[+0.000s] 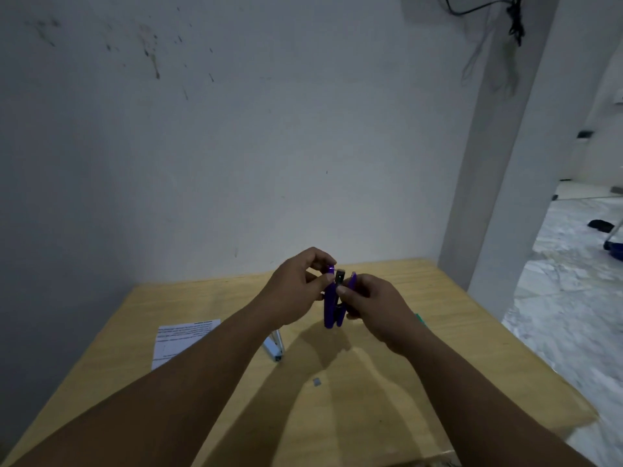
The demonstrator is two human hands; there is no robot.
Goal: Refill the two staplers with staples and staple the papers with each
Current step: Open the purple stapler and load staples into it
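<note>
Wooden table [438,348], white wall behind.
Your left hand [296,291] and right hand [374,305] both pinched the opened purple stapler [332,305] upright.

I hold the purple stapler [332,303] upright above the table [455,332], opened out, my left hand [296,288] pinching one arm and my right hand [374,308] the other. Below lie the pale stapler [274,347], the papers [178,338] at left, and a small staple strip [317,382].
</note>
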